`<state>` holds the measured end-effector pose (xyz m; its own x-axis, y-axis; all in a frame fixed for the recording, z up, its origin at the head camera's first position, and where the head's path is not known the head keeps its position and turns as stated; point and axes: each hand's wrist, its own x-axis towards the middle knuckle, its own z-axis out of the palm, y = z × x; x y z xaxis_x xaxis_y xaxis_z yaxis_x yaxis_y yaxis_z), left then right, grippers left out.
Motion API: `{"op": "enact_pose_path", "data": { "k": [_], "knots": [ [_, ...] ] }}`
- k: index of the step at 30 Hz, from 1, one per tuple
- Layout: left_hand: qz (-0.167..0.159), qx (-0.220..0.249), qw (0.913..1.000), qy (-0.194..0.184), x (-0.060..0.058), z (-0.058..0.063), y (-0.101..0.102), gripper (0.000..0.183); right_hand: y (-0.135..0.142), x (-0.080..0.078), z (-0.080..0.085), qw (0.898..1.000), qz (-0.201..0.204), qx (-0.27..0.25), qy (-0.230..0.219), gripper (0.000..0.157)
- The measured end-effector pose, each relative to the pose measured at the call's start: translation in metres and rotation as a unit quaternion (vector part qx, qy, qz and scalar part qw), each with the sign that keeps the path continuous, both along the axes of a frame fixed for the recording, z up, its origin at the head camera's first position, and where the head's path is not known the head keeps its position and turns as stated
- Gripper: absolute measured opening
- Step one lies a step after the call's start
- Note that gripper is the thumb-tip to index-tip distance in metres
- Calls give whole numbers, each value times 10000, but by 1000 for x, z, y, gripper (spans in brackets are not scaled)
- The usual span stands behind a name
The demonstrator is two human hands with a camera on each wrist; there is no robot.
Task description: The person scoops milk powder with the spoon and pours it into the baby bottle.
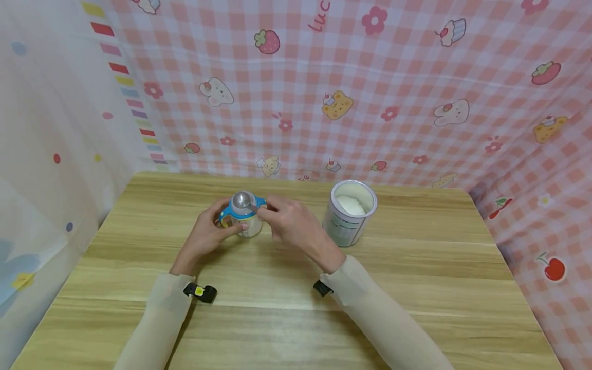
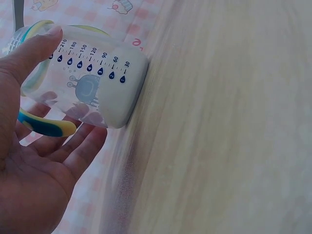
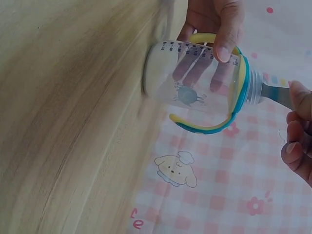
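A pink checked cloth [image 1: 296,77] printed with strawberries and cartoon faces hangs behind a wood-grained surface [image 1: 277,329]. In the head view, my left grip [image 1: 205,234] is wrapped around the body of a clear bottle [image 1: 250,227] with a blue collar, upright toward the back of the surface, while my right grip [image 1: 296,223] pinches a metal spoon [image 1: 241,199], its bowl at the bottle's mouth; I cannot tell whether the bowl carries anything. A tall can [image 1: 344,234] of white powder [image 1: 351,205] stands open beyond my right grip. The left wrist view shows my thumb across the upper wall, fingers behind, and a loop handle [image 2: 46,126] just inside my palm; whitish contents reach about the 90 mark. I judge the bottle light, its weight low, its wall stiff but smooth enough to slip when wet, so the best hold is around the body just under the collar, or by a handle. In the right wrist view, the spoon looks thin and rigid at the threaded neck [image 3: 254,87]; I would hold it lightly by its flat handle, level, since any powder in it would spill readily.
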<state>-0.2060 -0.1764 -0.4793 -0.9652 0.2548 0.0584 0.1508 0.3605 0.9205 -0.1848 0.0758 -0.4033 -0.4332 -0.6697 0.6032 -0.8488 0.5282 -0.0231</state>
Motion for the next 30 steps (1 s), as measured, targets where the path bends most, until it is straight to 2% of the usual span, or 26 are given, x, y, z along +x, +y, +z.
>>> {"op": "enact_pose_path", "data": {
  "k": [7,10,14,18,23,30],
  "knots": [
    [7,-36,10000,28,-1,-1,0,65,1,-1,0,9997,-47,-194,-162,20],
    [8,-32,10000,53,-1,-1,-1,65,2,-2,-2,9981,-49,-464,-412,22],
    [26,-11,10000,67,-1,-1,-1,66,2,-3,-5,9919,-60,-949,-840,10],
    [40,28,10000,15,-1,-1,0,67,0,-3,-6,9789,-121,-1523,-1358,17],
    [17,46,10000,-33,-1,-1,0,68,-1,-3,-7,9579,-290,-2081,-1957,17],
    [-9,92,10000,-1,-1,-1,-1,67,-2,-4,-10,9307,-583,-2618,-2489,16]
  ]
}}
